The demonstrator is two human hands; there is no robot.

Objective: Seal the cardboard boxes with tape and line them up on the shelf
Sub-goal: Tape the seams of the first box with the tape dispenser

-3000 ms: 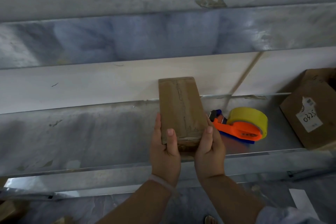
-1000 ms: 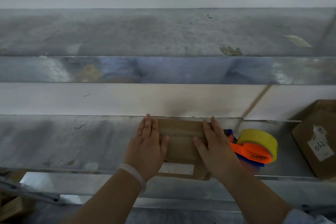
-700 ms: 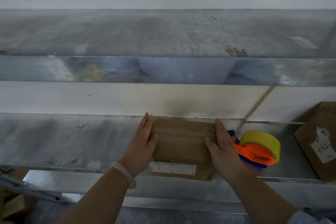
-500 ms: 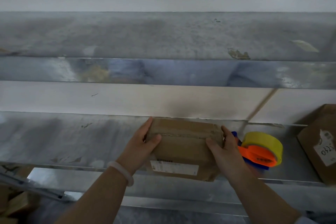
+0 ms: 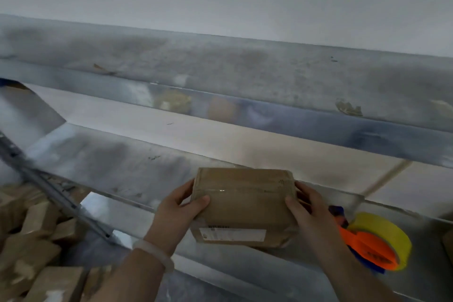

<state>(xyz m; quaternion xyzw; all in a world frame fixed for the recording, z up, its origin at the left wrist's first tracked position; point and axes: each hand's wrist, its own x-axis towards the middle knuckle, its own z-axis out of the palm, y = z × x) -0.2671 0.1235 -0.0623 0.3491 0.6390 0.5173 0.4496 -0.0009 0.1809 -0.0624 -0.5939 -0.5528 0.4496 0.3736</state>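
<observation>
Brown cardboard box [image 5: 242, 206] rests on the shiny metal shelf [image 5: 122, 171]. The left hand [image 5: 175, 213] and the right hand [image 5: 311, 211] grip its two ends, thumbs on top, likely to slide it into line.

box [image 5: 242, 203]: brown cardboard, top seam taped shut, white label [image 5: 232, 234] on near side (print blurred), at front edge of metal shelf [image 5: 127, 169] | tape roll [image 5: 389, 233]: yellow, in orange dispenser [image 5: 362, 247], on shelf right of box
</observation>
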